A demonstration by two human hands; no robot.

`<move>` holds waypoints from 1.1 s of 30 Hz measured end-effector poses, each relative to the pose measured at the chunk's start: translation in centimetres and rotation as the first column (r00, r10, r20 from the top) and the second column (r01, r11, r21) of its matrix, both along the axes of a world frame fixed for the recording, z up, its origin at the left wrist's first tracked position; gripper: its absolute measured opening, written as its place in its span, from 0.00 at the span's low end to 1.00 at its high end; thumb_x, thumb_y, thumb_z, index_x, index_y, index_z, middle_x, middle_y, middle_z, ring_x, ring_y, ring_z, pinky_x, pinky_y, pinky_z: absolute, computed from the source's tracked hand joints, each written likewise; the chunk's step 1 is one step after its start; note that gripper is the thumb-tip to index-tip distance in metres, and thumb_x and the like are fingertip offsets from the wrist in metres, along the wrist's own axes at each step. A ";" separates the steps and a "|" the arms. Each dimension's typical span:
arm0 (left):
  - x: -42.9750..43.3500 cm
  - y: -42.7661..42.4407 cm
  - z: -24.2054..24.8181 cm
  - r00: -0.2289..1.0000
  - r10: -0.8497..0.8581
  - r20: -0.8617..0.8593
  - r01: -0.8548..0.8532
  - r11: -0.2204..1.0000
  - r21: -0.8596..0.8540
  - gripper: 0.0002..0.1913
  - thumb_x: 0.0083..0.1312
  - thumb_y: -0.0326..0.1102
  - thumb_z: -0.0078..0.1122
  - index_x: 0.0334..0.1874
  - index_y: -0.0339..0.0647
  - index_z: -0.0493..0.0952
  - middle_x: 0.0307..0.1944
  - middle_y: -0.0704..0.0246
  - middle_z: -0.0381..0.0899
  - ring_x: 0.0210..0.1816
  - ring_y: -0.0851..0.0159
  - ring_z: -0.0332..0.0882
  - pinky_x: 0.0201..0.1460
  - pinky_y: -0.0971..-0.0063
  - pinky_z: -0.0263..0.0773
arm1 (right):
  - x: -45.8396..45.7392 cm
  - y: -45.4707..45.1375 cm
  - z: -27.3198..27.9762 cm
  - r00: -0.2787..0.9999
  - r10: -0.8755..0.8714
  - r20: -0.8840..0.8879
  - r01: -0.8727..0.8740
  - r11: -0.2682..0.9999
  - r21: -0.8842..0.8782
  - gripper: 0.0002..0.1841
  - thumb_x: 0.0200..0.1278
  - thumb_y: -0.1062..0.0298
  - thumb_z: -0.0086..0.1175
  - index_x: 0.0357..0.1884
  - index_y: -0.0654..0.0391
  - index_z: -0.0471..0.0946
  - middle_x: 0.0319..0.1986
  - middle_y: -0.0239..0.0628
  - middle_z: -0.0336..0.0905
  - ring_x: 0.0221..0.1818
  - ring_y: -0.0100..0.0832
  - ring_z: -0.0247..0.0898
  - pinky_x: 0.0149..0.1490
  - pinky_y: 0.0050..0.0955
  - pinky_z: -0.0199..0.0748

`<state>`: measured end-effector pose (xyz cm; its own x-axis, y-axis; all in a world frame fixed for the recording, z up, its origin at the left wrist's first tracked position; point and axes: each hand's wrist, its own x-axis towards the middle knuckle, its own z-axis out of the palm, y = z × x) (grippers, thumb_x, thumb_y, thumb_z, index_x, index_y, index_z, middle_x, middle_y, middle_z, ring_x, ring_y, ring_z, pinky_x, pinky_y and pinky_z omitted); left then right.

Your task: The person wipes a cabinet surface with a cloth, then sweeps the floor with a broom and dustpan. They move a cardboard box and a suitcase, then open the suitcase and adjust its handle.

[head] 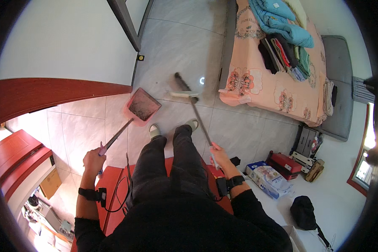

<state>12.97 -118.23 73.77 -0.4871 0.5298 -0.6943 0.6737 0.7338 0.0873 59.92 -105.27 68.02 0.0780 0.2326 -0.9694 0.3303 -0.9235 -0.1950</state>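
Observation:
My left hand (94, 160) grips the upper end of the handle of a pink dustpan (126, 111). Its pan rests on the grey tiled floor (176, 47) ahead and to the left of my feet, with grey dust or dirt inside. My right hand (220, 156) is closed around the handle of a broom (201, 119). The broom's pale head with dark bristles lies on the tiles to the right of the dustpan and looks slightly blurred. A gap of bare floor separates the broom head from the pan.
A bed with a peach butterfly-print sheet (258, 85) stands at the right, bearing folded clothes (283, 55) and a blue quilt (280, 25). Left is a white wall (66, 41) with a red-brown lower edge. A red case (283, 165), a plastic package (267, 179) and a black bag (302, 212) lie at right.

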 end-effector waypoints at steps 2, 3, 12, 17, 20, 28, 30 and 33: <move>-1.2 -1.2 -0.2 0.999 -0.036 -0.003 0.036 0.999 0.004 0.17 0.49 0.38 0.57 0.43 0.48 0.79 0.28 0.59 0.80 0.32 0.54 0.79 0.37 0.63 0.72 | 1.5 0.2 -0.2 0.993 -0.098 0.068 0.096 0.995 0.034 0.26 0.67 0.59 0.43 0.67 0.42 0.56 0.18 0.34 0.65 0.16 0.28 0.63 0.18 0.29 0.63; -1.6 -1.5 -0.2 0.999 -0.046 0.003 0.046 0.999 0.015 0.18 0.48 0.37 0.57 0.44 0.47 0.79 0.27 0.58 0.80 0.30 0.54 0.78 0.36 0.64 0.71 | 2.4 0.5 -1.8 0.985 -0.145 0.095 0.138 0.988 0.076 0.25 0.67 0.60 0.42 0.67 0.42 0.56 0.18 0.34 0.65 0.16 0.28 0.63 0.17 0.29 0.63; -3.4 -3.2 -0.2 1.000 -0.009 -0.016 0.008 0.998 -0.062 0.16 0.49 0.39 0.56 0.41 0.49 0.79 0.27 0.59 0.80 0.32 0.54 0.79 0.36 0.62 0.72 | -7.0 -0.5 -5.9 0.967 -0.074 -0.244 0.059 0.996 -0.070 0.28 0.66 0.61 0.39 0.68 0.46 0.49 0.19 0.37 0.65 0.14 0.29 0.62 0.18 0.30 0.65; -4.9 -5.1 -0.5 0.999 0.048 -0.025 -0.049 0.998 -0.028 0.13 0.49 0.40 0.56 0.37 0.48 0.80 0.25 0.60 0.80 0.31 0.53 0.78 0.35 0.62 0.71 | -9.3 2.1 -0.5 0.979 0.131 -0.158 -0.138 0.990 -0.033 0.29 0.67 0.60 0.39 0.70 0.45 0.50 0.20 0.37 0.67 0.14 0.29 0.63 0.18 0.30 0.66; -5.4 -5.9 -0.3 0.994 0.107 -0.028 -0.109 0.992 -0.060 0.12 0.49 0.40 0.55 0.36 0.47 0.80 0.25 0.60 0.79 0.31 0.52 0.78 0.34 0.62 0.71 | -10.6 4.4 -0.8 0.954 0.288 -0.081 -0.279 0.955 0.101 0.28 0.67 0.59 0.40 0.69 0.48 0.52 0.20 0.37 0.69 0.14 0.28 0.64 0.19 0.30 0.67; -6.1 -7.7 -0.7 0.978 0.195 -0.075 -0.201 0.976 -0.080 0.12 0.50 0.39 0.55 0.37 0.49 0.80 0.25 0.61 0.80 0.30 0.53 0.78 0.33 0.63 0.71 | -17.8 17.4 -17.6 0.238 0.886 0.398 -0.956 0.141 0.258 0.29 0.62 0.66 0.35 0.65 0.66 0.53 0.39 0.54 0.77 0.34 0.47 0.76 0.39 0.38 0.75; -6.2 -7.8 -0.9 0.975 0.209 -0.075 -0.215 0.973 -0.083 0.13 0.49 0.39 0.55 0.37 0.49 0.80 0.25 0.60 0.80 0.31 0.53 0.78 0.33 0.63 0.71 | -18.5 16.9 -19.7 0.181 0.871 0.457 -0.959 0.053 0.278 0.29 0.61 0.66 0.37 0.64 0.68 0.53 0.40 0.57 0.76 0.40 0.49 0.75 0.43 0.40 0.74; -6.3 -8.9 -1.1 0.976 0.214 -0.049 -0.217 0.973 -0.077 0.13 0.50 0.40 0.55 0.36 0.48 0.80 0.25 0.60 0.79 0.30 0.52 0.78 0.33 0.63 0.71 | -17.3 14.8 -18.6 0.159 0.892 0.423 -0.962 0.043 0.271 0.29 0.59 0.66 0.39 0.64 0.66 0.56 0.41 0.59 0.75 0.44 0.50 0.74 0.47 0.40 0.73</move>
<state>6.64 -127.08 72.71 -0.6120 0.3519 -0.7083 0.5005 0.8657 -0.0024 42.66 -90.51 49.47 -0.4279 0.5163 -0.7419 0.8971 0.3426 -0.2791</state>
